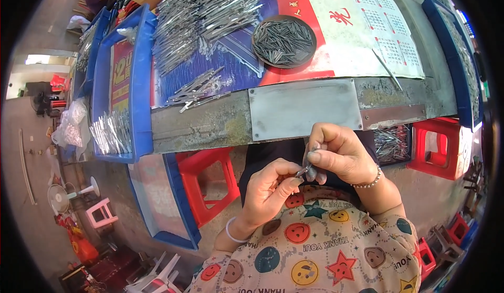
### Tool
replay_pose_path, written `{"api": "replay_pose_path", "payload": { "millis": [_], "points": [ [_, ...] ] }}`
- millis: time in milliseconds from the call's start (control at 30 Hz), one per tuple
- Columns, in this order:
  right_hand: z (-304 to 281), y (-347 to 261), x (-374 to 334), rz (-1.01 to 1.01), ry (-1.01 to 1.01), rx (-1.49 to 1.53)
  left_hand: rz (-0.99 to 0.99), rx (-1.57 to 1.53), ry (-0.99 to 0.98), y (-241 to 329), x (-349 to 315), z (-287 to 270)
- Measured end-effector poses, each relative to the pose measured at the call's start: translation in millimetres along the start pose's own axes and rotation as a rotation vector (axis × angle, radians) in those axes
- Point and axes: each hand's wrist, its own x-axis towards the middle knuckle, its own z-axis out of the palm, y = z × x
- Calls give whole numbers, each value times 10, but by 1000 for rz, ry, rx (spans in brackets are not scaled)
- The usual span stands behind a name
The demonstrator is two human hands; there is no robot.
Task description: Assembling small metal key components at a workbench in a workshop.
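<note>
Close to my lap, just off the near edge of the workbench, both hands meet over a small metal piece. The thumb and fingers of my left hand pinch it from one side. My right hand has its fingers curled and its thumb pressed in at the other end. Fingers cover most of the piece, so its exact kind does not show. Beyond the hands, a grey metal plate is fixed along the bench edge. A round dish of short dark metal pins stands past it.
Slim metal parts lie heaped on the bench, with a smaller bunch nearer. Blue trays flank the left; another blue tray stands right. A thin rod rests on the calendar sheet. Red stools stand below. Someone sits far left.
</note>
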Motion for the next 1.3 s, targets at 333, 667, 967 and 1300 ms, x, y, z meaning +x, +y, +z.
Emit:
{"api": "replay_pose_path", "payload": {
  "millis": [333,667,967,1300],
  "points": [
    [17,8,51,23,32,20,-32,-54,-30,7,33,-66],
    [56,45,79,-8,60,-25,-63,-82,-24,-33,17,-130],
    [87,-59,19,-39,78,-512,3,190,-2,8,-35,-146],
    [165,-131,-98,-137,-94,-830,-336,-254,-144,80,-130,-182]
  ]
}}
